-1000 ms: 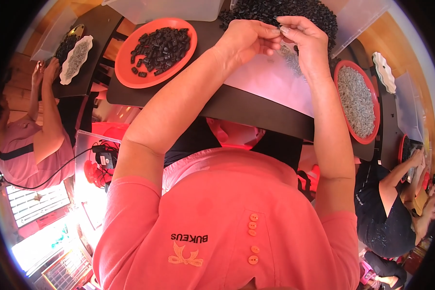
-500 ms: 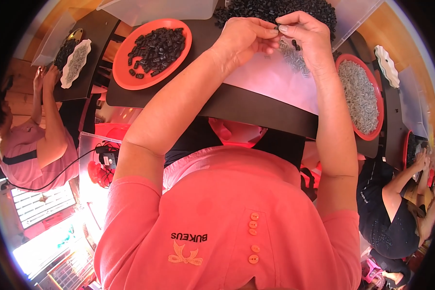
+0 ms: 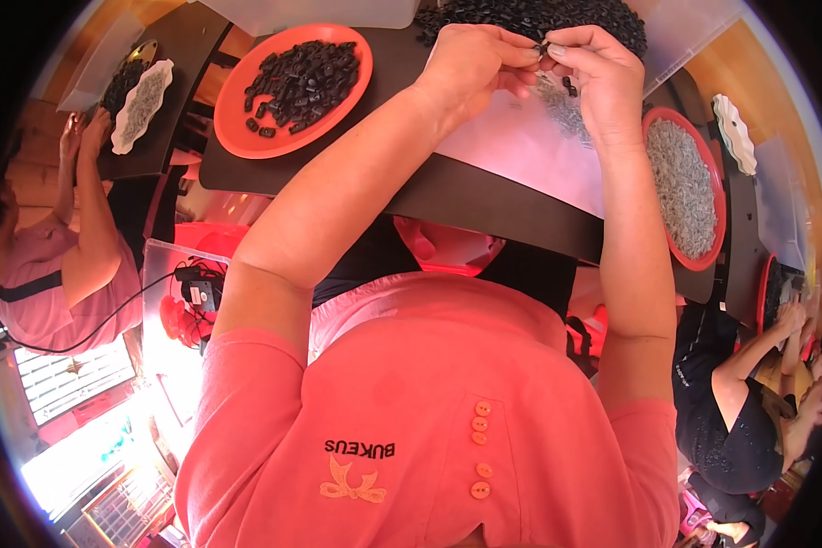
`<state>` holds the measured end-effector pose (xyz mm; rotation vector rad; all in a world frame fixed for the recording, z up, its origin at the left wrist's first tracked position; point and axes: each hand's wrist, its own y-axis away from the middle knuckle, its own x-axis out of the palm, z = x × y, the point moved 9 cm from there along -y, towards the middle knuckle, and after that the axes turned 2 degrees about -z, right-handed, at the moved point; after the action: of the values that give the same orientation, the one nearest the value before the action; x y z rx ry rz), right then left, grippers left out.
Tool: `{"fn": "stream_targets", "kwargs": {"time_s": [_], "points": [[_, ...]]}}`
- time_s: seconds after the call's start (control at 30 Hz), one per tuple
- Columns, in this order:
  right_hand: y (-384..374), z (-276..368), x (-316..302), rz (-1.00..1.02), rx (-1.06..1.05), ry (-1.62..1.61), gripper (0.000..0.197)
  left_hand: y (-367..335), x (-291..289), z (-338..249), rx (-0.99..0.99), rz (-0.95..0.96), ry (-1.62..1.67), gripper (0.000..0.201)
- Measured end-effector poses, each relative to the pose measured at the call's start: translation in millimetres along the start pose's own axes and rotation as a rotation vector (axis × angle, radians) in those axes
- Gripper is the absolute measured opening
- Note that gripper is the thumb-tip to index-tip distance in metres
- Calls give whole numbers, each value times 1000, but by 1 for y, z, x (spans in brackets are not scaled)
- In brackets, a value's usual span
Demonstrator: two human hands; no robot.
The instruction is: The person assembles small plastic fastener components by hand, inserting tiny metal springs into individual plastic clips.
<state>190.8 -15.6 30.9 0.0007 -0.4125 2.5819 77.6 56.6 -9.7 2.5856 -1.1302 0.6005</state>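
Observation:
Above the far side of the table, my left hand [image 3: 470, 73] and my right hand [image 3: 609, 87] meet fingertip to fingertip. Both pinch a small black plastic part [image 3: 544, 51], mostly hidden by the fingers. A couple of other black pieces [image 3: 569, 86] show by my right hand's curled fingers; whether it grips them is unclear. Under the hands lies a white sheet [image 3: 502, 137] with small pale, shiny pieces [image 3: 566, 117] scattered on it. Just beyond is a large heap of black parts [image 3: 530, 13].
Left of my arms, a red plate [image 3: 231, 130] holds black parts. Another red plate [image 3: 721, 196], at right, is full of small silvery pieces. Clear plastic bins [image 3: 694, 36] stand along the back. People work at dark tables on both sides, one with a white scalloped tray [image 3: 142, 108].
The view has shifted slightly, so the plates and hands sit a little differently in it. Both hands keep their pinch at the same spot over the sheet.

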Motion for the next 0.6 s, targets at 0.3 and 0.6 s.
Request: {"fn": "stream_targets", "kwargs": {"time_s": [0.3,0.6], "points": [[0,1,2,-3,-1,-15,11,1,-2,-8,92,-44,-13,8],[-3,-5,1,22,29,-47,10,-1,-3,-12,143,-62,-89,7]]}}
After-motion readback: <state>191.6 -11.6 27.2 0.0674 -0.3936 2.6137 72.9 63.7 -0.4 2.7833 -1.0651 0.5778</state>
